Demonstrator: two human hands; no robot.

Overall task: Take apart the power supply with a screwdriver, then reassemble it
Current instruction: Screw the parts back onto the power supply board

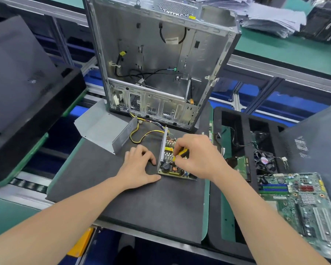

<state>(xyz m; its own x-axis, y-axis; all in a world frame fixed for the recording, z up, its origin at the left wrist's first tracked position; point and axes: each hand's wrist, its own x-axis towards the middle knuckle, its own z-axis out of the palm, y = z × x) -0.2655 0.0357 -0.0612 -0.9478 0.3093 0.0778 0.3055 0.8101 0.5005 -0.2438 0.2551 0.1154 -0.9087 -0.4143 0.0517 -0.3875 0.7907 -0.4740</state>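
- Two bare forearms reach in from the near edge, the left one from the near left and the right one from the near right.
- The right hand (197, 155) grips the yellow-handled screwdriver (182, 153) with bent fingers; its shaft points down and left into the power supply (173, 170).
- The left hand (139, 165) lies on the black mat (141, 203), grasping nothing. Its bent fingers rest against the power supply's upright left wall and its thumb reaches toward the near corner.
- The power supply sits opened at the middle of the mat, its circuit board and coils bare.
- Yellow wires (139, 135) run from its far end toward the computer case (161, 64).
- A grey metal cover (103, 129) lies just left of and beyond the left hand.
- The computer case stands open and upright at the far edge of the mat, with loose cables inside.
- To the right, a black tray (235, 119) holds a fan (265, 162); a green motherboard (298, 199) lies nearer.
- A stack of papers (271, 18) lies on the table at the far right.
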